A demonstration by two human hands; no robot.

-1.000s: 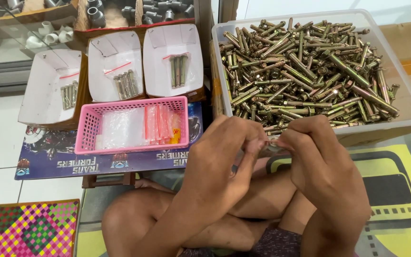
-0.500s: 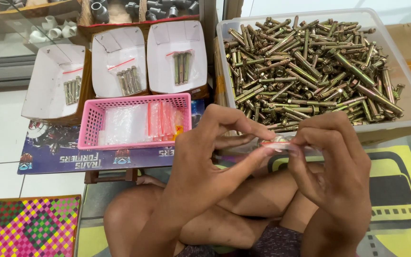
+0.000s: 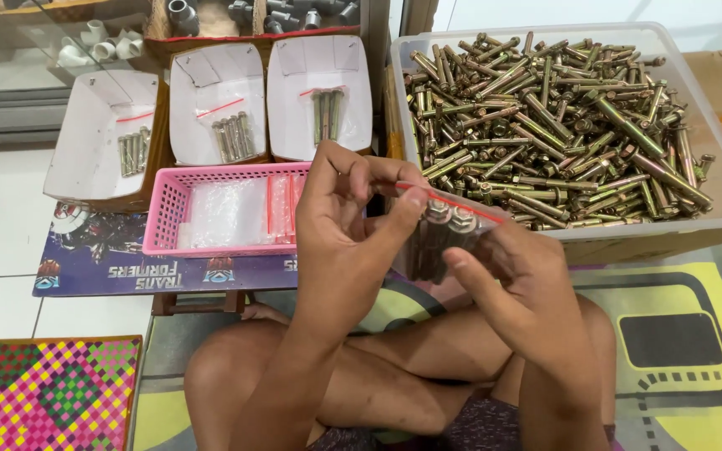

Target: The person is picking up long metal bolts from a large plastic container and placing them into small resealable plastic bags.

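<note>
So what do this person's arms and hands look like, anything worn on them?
Both are bare: the left hand and right hand have no gloves, rings, watch or bands showing, and both forearms are uncovered, with no sleeves in view.

clear red-strip bag (image 3: 449,230) in both hands, spare bags (image 3: 248,209) in pink basket (image 3: 165,221)

basket (image 3: 177,219) left of bin (image 3: 716,179) | trays (image 3: 215,88) behind basket

Both hands (image 3: 428,250) pinch small clear bag (image 3: 444,230) of bolts above crossed legs.
</note>
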